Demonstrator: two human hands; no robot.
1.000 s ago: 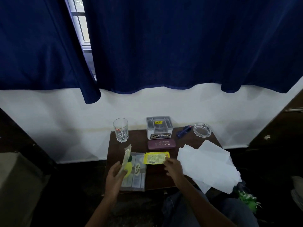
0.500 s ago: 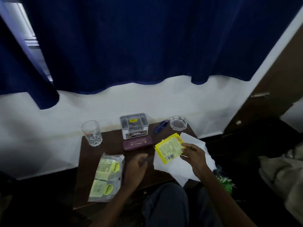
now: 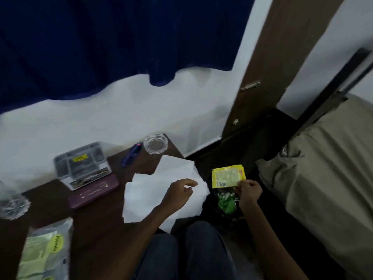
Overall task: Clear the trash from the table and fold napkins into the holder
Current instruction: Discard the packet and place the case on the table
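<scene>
My right hand [image 3: 247, 192] pinches a yellow wrapper [image 3: 228, 176] by its lower right corner and holds it off the table's right edge, above a dark bin [image 3: 226, 203] with green trash inside. My left hand [image 3: 179, 191] hovers over the loose white napkins [image 3: 153, 190] on the dark wooden table [image 3: 96, 225], fingers loosely curled and holding nothing. A grey compartment holder [image 3: 81, 164] stands at the back of the table. A clear packet of green-yellow sachets [image 3: 45, 251] lies at the front left.
A maroon case [image 3: 93, 190] lies in front of the holder. A blue lighter [image 3: 131, 153] and a glass ashtray [image 3: 155, 143] sit at the back right, a drinking glass [image 3: 11, 201] at the far left. A bed [image 3: 327, 174] stands to the right, blue curtains behind.
My right hand carried the yellow wrapper from over the table to the right, past the edge and above the bin. My left hand left the sachet packet and moved over the napkins. My view swung right.
</scene>
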